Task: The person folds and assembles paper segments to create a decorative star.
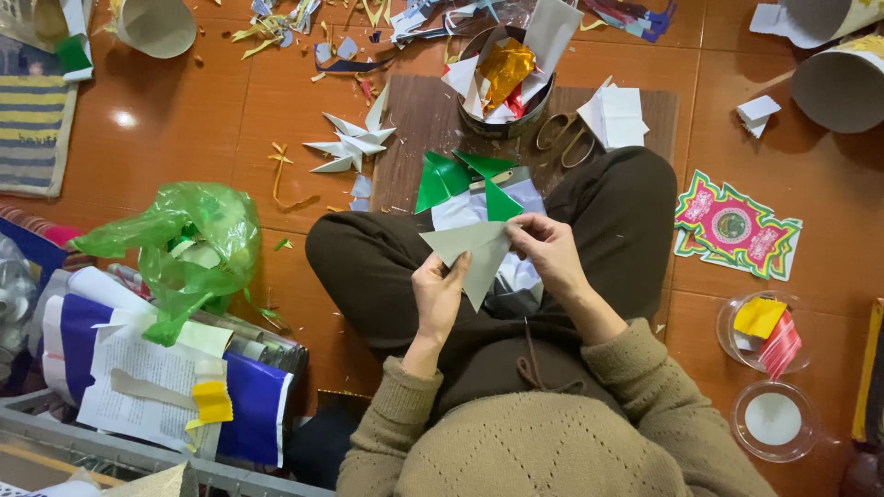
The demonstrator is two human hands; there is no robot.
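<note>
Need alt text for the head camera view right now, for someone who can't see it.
Seated cross-legged on a red tiled floor, a person holds a folded grey paper triangle between left hand and right hand. Green folded paper pieces lie on the lap, with scissors and a scrap-filled tin beyond.

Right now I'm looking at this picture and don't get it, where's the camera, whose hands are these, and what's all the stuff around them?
The camera sits on the person's head, looking down at their lap as they sit cross-legged on a reddish tiled floor. The left hand and right hand both have a grip on a folded grey-green paper piece. Ahead lie green folded pieces, white folded shapes, scissors and a round tin of paper scraps. A green plastic bag lies on their left, a colourful paper cut-out on their right.
</note>
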